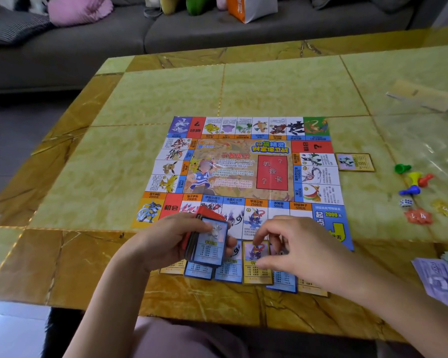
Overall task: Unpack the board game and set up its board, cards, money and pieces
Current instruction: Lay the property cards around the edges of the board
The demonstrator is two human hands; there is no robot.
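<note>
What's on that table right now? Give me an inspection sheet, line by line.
Surface: tiled table, yellow-green with an amber border.
Job's things: board unfolded flat; row of cards along its near edge; single card beside its right edge; pawns, die and money to the right.
Clutter: clear wrapper and pale flat object at far right, both blurred.
Hands: left hand holds the deck; right hand pinches a yellow-bordered card in the row.
Cables: nothing seen.
Surroundings: grey sofa with pink cushion behind the table.
</note>
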